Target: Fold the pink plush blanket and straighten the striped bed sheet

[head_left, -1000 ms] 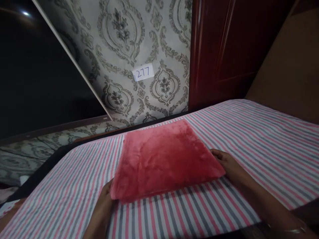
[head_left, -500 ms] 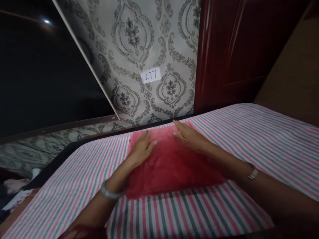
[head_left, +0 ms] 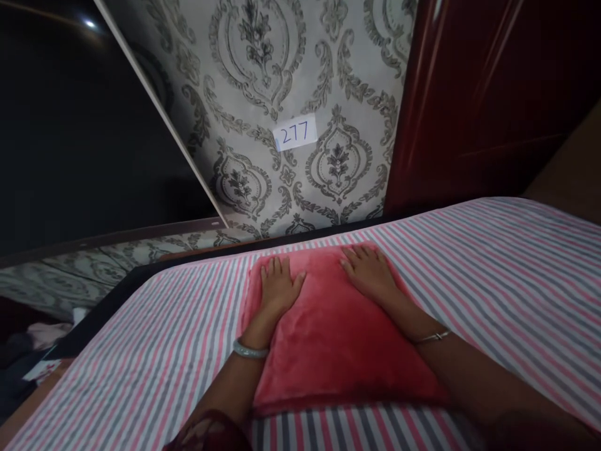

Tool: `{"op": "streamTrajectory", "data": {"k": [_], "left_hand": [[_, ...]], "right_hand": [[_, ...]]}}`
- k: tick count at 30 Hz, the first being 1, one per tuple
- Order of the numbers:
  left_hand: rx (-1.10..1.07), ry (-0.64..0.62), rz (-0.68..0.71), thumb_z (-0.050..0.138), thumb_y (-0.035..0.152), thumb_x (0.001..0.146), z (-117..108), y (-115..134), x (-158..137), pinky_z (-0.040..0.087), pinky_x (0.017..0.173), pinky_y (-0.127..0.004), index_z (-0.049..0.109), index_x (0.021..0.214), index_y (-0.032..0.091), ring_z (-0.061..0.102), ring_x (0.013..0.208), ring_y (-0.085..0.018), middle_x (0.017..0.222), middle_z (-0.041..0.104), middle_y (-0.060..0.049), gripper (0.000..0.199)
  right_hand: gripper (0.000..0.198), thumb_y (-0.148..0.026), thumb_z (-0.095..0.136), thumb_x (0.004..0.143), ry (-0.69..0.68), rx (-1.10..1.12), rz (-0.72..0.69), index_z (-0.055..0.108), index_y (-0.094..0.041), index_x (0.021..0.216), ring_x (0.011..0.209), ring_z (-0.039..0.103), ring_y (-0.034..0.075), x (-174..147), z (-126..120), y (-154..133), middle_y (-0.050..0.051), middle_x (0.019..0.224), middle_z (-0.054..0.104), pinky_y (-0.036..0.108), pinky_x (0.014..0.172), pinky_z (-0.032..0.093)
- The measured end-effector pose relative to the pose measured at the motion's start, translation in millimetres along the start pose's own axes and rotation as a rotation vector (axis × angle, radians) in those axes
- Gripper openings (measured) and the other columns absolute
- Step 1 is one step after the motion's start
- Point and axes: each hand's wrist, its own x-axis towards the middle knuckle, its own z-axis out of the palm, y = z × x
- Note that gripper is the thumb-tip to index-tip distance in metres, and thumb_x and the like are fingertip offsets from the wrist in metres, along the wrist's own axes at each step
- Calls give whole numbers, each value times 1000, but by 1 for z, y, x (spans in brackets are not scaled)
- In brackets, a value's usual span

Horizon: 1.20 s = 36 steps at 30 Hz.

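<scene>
A plush red fabric piece (head_left: 328,338), roughly square and thick like a folded blanket or cushion, lies on the striped sheet (head_left: 164,338). On its far left corner my left hand (head_left: 280,285) rests flat, fingers spread and palm down. My right hand (head_left: 370,270) presses flat near the far right corner, its fingers also apart. Neither hand grips the fabric. A pale bangle (head_left: 248,349) circles my left wrist, and a thin silver bracelet (head_left: 434,337) is on the right.
Behind the bed stands a patterned wall with a white label (head_left: 295,132) reading 277. A large dark screen (head_left: 94,138) is at the left, a dark red glossy panel (head_left: 469,113) at the right. Pale cloth (head_left: 49,335) lies at the lower left.
Both hands have settled flat on the red fabric with fingers more spread. The fabric sits slightly lower in view, its outline sharper, and the camera has shifted a little.
</scene>
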Motion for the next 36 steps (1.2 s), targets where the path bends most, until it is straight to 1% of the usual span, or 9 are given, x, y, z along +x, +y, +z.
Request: {"op": "streamTrajectory", "data": {"k": [6,12,16,19,21,24,28,33,36], "left_hand": [[-18,5,-24,33,58,102,-2,3,0,19,126,-57,38,157,7,25,156,-36,165,34,-23,75],[-46,42,-20,37,58,101,2,1,-4,23,126,-57,42,155,9,30,155,-35,162,39,-23,73],[-61,122,-13,39,56,101,5,-1,-6,24,126,-55,47,152,11,33,153,-33,160,44,-21,68],[-41,181,-34,39,55,101,3,0,-7,22,126,-57,52,147,11,35,152,-34,157,48,-21,65],[-21,188,-68,37,56,101,-2,0,-9,21,125,-60,53,146,9,36,150,-35,156,48,-22,67],[8,169,-127,36,57,101,-9,-2,-14,21,125,-61,52,147,8,34,151,-37,156,47,-23,69],[3,127,-161,33,55,102,-16,-9,-15,20,123,-63,49,149,10,28,154,-35,159,43,-24,67],[-182,-51,-244,31,59,99,-19,-17,-5,38,116,-58,41,154,14,34,151,-34,163,38,-21,72],[-211,-47,-250,30,60,98,-19,-17,-3,41,112,-58,45,151,13,40,146,-36,158,44,-23,73]], "right_hand": [[55,-39,30,104,60,0,-8,56,-18,148,142,43,33,2,8,3,12,150,55,55,118,30],[55,-39,31,103,71,15,-34,57,-18,147,139,46,34,1,14,7,13,147,57,57,117,32],[54,-38,30,103,115,15,-44,58,-18,145,137,48,33,1,18,7,14,143,60,57,114,36],[54,-38,31,103,107,8,-44,59,-19,144,135,50,34,1,17,5,14,141,61,57,112,37],[54,-38,30,103,102,0,-51,59,-19,144,134,51,33,0,13,4,14,141,61,57,111,38],[54,-36,29,103,95,-7,-53,58,-18,145,134,51,32,-3,6,1,14,142,60,55,111,37],[54,-35,30,103,59,0,-34,56,-16,146,135,49,32,-4,2,-1,15,145,58,54,113,35],[56,-36,28,104,71,-2,-32,55,-15,148,136,46,33,-4,4,1,15,146,57,54,116,30],[57,-38,26,104,63,1,-36,55,-16,148,135,48,33,-5,3,2,16,145,57,54,114,31]]}}
